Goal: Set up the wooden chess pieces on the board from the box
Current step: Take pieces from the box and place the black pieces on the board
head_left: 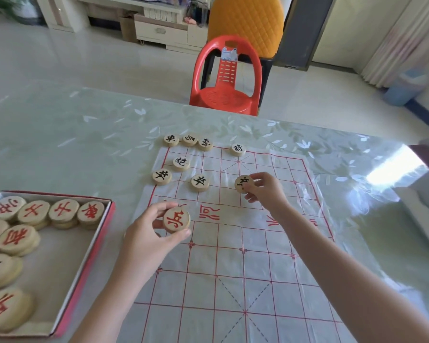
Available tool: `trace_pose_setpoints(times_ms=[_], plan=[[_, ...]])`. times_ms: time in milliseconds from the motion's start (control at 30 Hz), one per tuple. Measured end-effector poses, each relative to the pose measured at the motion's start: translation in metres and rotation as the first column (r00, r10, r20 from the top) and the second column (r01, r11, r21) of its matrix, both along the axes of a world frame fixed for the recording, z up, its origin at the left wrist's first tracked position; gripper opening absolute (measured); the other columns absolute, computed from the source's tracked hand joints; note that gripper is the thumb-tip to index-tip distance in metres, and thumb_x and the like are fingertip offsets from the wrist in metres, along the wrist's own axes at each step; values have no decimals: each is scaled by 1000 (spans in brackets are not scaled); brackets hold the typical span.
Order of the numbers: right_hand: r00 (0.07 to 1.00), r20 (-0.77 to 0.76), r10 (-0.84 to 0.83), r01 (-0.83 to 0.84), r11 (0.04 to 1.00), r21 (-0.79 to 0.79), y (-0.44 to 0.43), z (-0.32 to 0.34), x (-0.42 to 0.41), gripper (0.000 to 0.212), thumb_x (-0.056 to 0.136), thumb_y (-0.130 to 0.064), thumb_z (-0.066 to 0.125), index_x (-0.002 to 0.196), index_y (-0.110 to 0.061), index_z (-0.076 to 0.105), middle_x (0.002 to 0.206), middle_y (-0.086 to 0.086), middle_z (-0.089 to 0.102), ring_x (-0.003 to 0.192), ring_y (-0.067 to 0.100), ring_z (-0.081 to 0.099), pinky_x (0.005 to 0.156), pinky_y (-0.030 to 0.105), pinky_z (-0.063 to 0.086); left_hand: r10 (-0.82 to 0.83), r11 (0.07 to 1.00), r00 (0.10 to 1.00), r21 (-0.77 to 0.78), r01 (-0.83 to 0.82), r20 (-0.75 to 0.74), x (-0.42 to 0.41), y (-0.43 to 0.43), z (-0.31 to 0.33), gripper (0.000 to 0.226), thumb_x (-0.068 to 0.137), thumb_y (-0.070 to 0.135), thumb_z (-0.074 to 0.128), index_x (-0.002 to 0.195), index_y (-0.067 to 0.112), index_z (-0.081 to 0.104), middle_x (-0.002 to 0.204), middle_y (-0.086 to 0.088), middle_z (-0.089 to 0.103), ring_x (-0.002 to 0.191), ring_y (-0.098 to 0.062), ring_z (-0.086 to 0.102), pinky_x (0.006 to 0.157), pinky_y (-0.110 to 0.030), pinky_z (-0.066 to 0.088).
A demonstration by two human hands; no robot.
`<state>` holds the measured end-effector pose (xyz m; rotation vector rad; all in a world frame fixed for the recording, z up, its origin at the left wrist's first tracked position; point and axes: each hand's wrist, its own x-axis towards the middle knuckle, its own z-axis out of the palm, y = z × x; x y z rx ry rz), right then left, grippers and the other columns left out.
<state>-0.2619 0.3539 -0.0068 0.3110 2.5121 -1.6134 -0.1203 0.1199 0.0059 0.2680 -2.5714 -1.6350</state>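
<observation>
Left hand pinch on red piece (near board edge)

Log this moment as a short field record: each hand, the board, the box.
left hand: holds a red-marked piece at the board's left edge, by the river lettering
right hand: fingers pinch a black-marked piece on the far half
board: seven free black-marked pieces at the far end
box: open, left of the board, holding stacked pieces, mostly red-marked
</observation>
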Motion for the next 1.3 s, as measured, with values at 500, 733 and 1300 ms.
trace_pose_setpoints(times_ms=[500, 733, 1300], plan=[[981, -191, 42, 6, 969, 246, -15, -2, 28, 25, 90, -21, 56, 113, -12, 58, 113, 5, 54, 58, 11, 58, 38, 5, 33, -40, 948, 999, -315, 38, -2, 32, -1, -17, 50, 58, 33, 84, 103, 31, 62, 93, 17, 53, 95, -9, 48, 71, -10, 34], [988, -151, 20, -16, 1000, 24, -23, 0, 87, 17, 90, -12, 53, 103, -18, 62, 102, -3, 62, 54, 5, 59, 47, 10, 37, -74, 883, 993, -468, 22, -93, 8, 24, -37, 52, 62, 38, 81, 109, 24, 64, 97, 8, 51, 96, -13, 43, 81, -20, 29], [979, -124, 163, -174, 981, -86, -50, 16, 141, 16, 90, -8, 55, 98, -18, 64, 95, -7, 65, 57, 7, 59, 47, 10, 38, 59, 882, 970, -443, -161, -235, 55, -40, -21, 34, 71, 18, 77, 103, 19, 68, 99, 6, 60, 95, -14, 53, 86, -18, 35]])
